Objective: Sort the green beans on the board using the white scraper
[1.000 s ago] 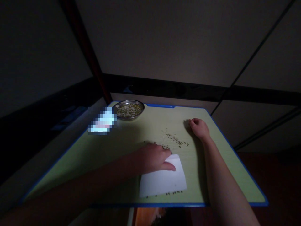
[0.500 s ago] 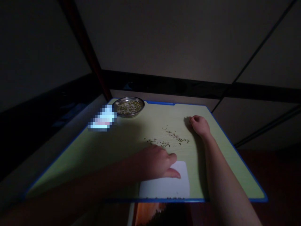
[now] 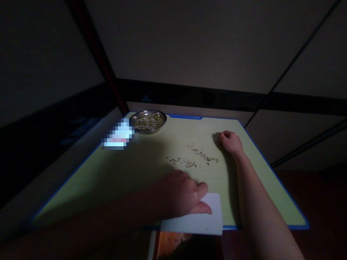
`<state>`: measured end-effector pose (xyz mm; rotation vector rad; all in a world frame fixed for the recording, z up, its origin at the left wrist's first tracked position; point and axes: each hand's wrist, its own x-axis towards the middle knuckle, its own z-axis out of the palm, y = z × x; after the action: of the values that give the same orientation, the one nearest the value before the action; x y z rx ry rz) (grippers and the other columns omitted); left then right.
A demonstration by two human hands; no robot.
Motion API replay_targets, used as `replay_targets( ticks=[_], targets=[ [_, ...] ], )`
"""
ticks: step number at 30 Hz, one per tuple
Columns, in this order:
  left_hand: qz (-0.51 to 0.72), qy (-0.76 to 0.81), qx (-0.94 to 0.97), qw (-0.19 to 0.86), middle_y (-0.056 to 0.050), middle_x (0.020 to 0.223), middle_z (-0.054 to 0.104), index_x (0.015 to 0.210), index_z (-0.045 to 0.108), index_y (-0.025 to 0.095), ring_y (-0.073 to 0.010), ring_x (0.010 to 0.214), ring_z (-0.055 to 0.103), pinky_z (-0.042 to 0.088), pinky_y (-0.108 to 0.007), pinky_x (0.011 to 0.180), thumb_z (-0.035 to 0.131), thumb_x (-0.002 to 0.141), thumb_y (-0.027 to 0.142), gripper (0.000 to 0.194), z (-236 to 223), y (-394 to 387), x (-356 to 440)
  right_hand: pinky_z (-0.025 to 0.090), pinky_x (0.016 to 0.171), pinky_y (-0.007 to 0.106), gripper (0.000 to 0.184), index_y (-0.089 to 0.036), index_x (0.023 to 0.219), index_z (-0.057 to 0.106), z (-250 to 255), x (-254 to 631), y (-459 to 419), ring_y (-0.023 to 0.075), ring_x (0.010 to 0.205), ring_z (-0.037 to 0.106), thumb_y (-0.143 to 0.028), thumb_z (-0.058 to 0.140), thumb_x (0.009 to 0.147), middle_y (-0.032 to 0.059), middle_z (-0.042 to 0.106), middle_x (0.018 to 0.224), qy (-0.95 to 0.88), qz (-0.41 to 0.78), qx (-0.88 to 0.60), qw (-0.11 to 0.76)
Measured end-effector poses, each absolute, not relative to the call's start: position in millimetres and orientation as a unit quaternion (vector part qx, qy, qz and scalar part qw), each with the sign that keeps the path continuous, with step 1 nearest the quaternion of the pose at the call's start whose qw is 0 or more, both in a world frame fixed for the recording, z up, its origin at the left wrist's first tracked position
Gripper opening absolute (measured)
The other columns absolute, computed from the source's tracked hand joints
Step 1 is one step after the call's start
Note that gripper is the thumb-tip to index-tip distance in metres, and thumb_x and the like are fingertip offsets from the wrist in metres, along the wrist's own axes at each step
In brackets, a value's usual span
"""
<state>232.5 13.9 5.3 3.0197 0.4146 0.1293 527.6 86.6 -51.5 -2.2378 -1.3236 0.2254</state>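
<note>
My left hand (image 3: 187, 195) is closed at the near side of the table, its thumb lying over a white card (image 3: 200, 224). The card's near edge juts past the table's front edge. Just beyond this hand, small greenish-brown beans or seeds (image 3: 204, 156) lie scattered in two loose patches. My right hand (image 3: 231, 142) rests on the table to the right of them, fingers curled in. Whatever those fingers may hold is hidden.
A metal bowl (image 3: 150, 124) with greenish grains stands at the back left of the blue-edged table (image 3: 260, 195). Beside it is a bright pixelated patch (image 3: 119, 135). Below the front edge, dark grains (image 3: 187, 249) lie on an orange surface. Walls close in behind and left.
My left hand and the white card have moved toward me and slightly right, over the table's front edge. Grains along the card's near edge are gone from it. The right hand stays put.
</note>
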Motion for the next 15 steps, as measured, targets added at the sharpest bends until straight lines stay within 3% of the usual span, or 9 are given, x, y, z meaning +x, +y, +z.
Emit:
replay_targets(
  ticks=[4,8,10,13,15],
  targets=[
    [0.048,0.17,0.98,0.093,0.0,0.052,0.054,0.08,0.062,0.023,-0.0155,0.049,0.05,0.035,-0.031,0.051,0.051,0.089,0.058,0.038,11,20,229,0.037,0.059,0.026,0.033,-0.02,0.079,0.069,-49,526,86,0.0175,0.066,0.06,-0.044,0.049,0.091,0.0058,0.072,0.074,-0.49,0.094,-0.82,0.281],
    [0.05,0.27,0.955,0.11,-0.001,0.059,0.057,0.087,0.06,0.022,-0.0146,0.05,0.048,0.026,-0.031,0.048,0.051,0.086,0.043,0.023,22,39,214,0.039,0.054,0.026,0.032,-0.018,0.075,0.061,-22,502,77,0.0146,0.055,0.054,-0.043,0.049,0.091,0.0037,0.064,0.064,-0.498,0.194,-0.747,0.396],
    [0.059,0.317,0.935,0.149,-0.001,0.066,0.062,0.098,0.058,0.022,-0.0152,0.055,0.052,0.027,-0.029,0.05,0.052,0.084,0.039,0.023,28,49,203,0.041,0.053,0.025,0.031,-0.017,0.082,0.06,0,478,64,0.0133,0.054,0.054,-0.047,0.052,0.09,0.0023,0.063,0.066,-0.524,0.289,-0.666,0.445],
    [0.072,0.354,0.905,0.225,-0.001,0.075,0.067,0.107,0.056,0.023,-0.0161,0.064,0.059,0.033,-0.028,0.056,0.054,0.084,0.041,0.03,36,58,190,0.048,0.064,0.026,0.034,-0.019,0.102,0.062,27,438,29,0.013,0.069,0.058,-0.049,0.065,0.085,0.001,0.065,0.081,-0.613,0.419,-0.522,0.419],
    [0.071,0.352,0.894,0.268,0.001,0.073,0.067,0.103,0.058,0.024,-0.0153,0.065,0.059,0.035,-0.027,0.057,0.054,0.084,0.043,0.027,38,56,185,0.05,0.075,0.028,0.042,-0.022,0.115,0.06,32,418,0,0.0144,0.082,0.059,-0.043,0.073,0.08,0.0011,0.064,0.091,-0.628,0.468,-0.469,0.41]
  ],
)
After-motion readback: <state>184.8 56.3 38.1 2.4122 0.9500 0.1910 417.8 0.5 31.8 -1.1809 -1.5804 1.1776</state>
